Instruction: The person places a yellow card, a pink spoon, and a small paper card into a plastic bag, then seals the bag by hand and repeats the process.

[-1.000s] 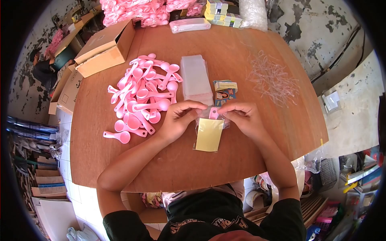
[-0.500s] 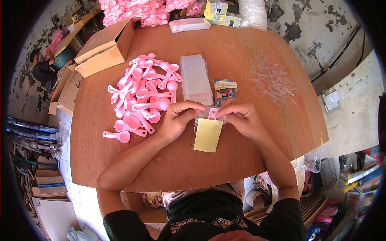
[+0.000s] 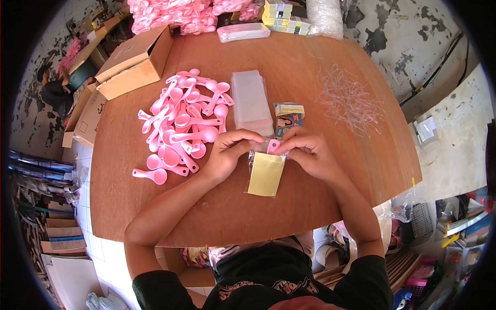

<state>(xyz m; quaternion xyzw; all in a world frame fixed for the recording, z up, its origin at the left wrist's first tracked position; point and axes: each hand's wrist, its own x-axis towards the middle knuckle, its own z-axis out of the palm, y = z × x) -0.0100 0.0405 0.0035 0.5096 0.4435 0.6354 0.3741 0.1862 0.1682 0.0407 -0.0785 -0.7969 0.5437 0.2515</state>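
A clear plastic bag holds a yellow card and a pink spoon, whose holed handle end shows at the top. My left hand pinches the bag's upper left corner. At the upper right corner my right hand is closed on the bag, its fingers beside the spoon handle. Just beyond my hands lie a stack of clear bags and a small pile of printed cards. A heap of pink spoons spreads to the left.
Thin clear plastic strips lie on the right of the wooden table. A cardboard box stands at the back left. Wrapped pink spoons, card bundles and a plastic roll line the far edge. Another person is at far left.
My right fingers have shifted slightly beside the spoon handle. The bag with its card and spoon has moved very slightly to the left.
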